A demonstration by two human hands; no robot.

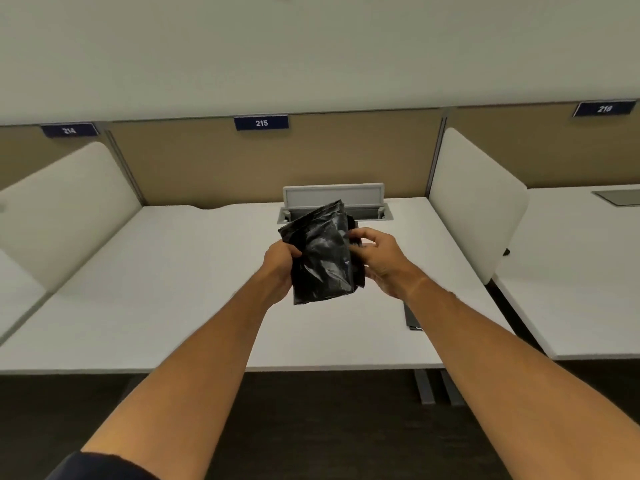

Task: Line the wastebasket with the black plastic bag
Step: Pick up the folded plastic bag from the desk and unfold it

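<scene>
Bare forearms — dark sleeve [104,467] at left.

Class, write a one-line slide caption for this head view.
Both hands, left and right, hold a folded black bag above a white desk.

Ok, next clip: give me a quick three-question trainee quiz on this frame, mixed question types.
1. True or false: the black bag is already fully opened out.
2. Which hands hold the bag? A) left only B) right only C) both
3. Fill in: the sign on the partition straight ahead reads ___.

Key:
1. False. It is folded into a flat packet, held up above the desk.
2. C. The left hand has a grip on the bag's left edge, and the right hand pinches its right edge.
3. 215.

No wastebasket shows in this view.
</scene>
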